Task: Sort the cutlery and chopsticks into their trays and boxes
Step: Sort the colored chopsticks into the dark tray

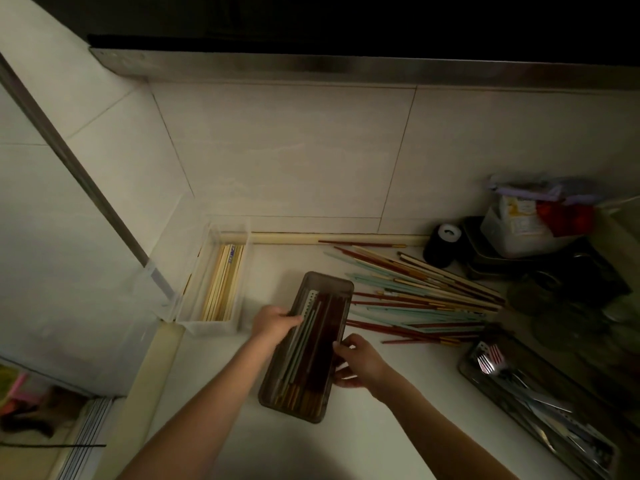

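The metal cutlery tray (pixel 540 407) runs off the picture's lower right edge

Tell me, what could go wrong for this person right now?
The dark tray is held between the left hand and right hand; shifting it could knock the loose chopsticks lying right beside it. In such dim light, red and green sticks may be mixed up. The open cutlery tray sits near the right forearm.

From my feed the dark box (pixel 306 344) looks like smoky, translucent plastic, smooth-walled. At ten o'clock from it, the clear box (pixel 214 278) is glossy plastic holding pale, matt wooden chopsticks (pixel 223 282). At four o'clock, the tray (pixel 540 407) and its forks (pixel 490 358) gleam like polished metal. I see the counter (pixel 381 410) as smooth and matt.
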Demonstrator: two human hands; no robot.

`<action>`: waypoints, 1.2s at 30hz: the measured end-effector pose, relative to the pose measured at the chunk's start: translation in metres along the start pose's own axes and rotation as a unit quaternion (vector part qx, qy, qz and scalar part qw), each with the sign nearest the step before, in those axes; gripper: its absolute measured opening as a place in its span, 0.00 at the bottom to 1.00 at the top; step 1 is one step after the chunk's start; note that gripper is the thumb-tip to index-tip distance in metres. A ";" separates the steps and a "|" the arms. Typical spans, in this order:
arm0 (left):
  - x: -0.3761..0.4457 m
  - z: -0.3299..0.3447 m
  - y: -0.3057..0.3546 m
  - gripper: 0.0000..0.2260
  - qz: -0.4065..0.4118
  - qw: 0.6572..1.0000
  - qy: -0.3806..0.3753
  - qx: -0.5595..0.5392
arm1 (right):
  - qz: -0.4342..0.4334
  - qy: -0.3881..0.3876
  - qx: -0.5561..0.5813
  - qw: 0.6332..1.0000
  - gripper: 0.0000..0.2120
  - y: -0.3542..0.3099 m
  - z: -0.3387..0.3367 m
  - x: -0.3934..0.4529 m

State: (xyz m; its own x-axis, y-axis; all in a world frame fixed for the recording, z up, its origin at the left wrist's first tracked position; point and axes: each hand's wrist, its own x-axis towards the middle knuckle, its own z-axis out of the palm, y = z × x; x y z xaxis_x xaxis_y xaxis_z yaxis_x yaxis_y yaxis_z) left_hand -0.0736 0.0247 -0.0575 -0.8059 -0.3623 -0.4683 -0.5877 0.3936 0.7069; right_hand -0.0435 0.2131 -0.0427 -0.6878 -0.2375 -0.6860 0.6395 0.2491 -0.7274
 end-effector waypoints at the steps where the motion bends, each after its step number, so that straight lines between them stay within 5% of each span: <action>1: 0.001 -0.004 0.001 0.13 -0.019 0.999 -0.021 -0.029 | 0.002 0.001 -0.002 1.000 0.10 -0.001 0.000 0.000; 11: 0.000 -0.014 0.026 0.21 -0.030 0.990 0.006 0.136 | -0.031 0.075 -0.066 0.995 0.08 0.000 0.006 0.003; 18: -0.003 -0.029 0.066 0.10 -0.036 0.989 -0.108 0.096 | -0.121 0.145 -0.176 0.966 0.36 0.001 0.023 0.006; 23: -0.014 -0.030 0.096 0.07 -0.020 0.982 -0.183 0.034 | -0.230 -0.054 -0.204 0.950 0.52 -0.003 0.017 -0.019; 27: -0.020 -0.021 0.109 0.11 -0.025 0.980 -0.195 0.013 | -0.187 -0.101 -0.225 0.951 0.45 -0.015 -0.001 -0.042; 30: -0.021 -0.009 0.114 0.18 -0.007 0.990 -0.138 -0.024 | -0.218 -0.015 -0.332 0.918 0.31 -0.039 -0.019 -0.055; 32: -0.019 -0.001 0.112 0.26 0.032 0.998 -0.057 -0.009 | -0.198 -0.008 -0.337 0.921 0.30 -0.054 -0.032 -0.058; 36: -0.013 -0.007 0.097 0.28 0.162 0.966 0.149 0.135 | -0.165 0.007 -0.362 0.918 0.25 -0.075 -0.062 -0.057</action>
State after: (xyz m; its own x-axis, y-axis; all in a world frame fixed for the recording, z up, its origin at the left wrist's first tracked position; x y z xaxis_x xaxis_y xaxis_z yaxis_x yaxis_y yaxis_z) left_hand -0.1195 0.0616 0.0213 -0.9174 -0.3955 -0.0436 -0.3386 0.7185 0.6075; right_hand -0.0734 0.2661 0.0518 -0.8103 -0.4008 -0.4276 0.0042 0.7256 -0.6881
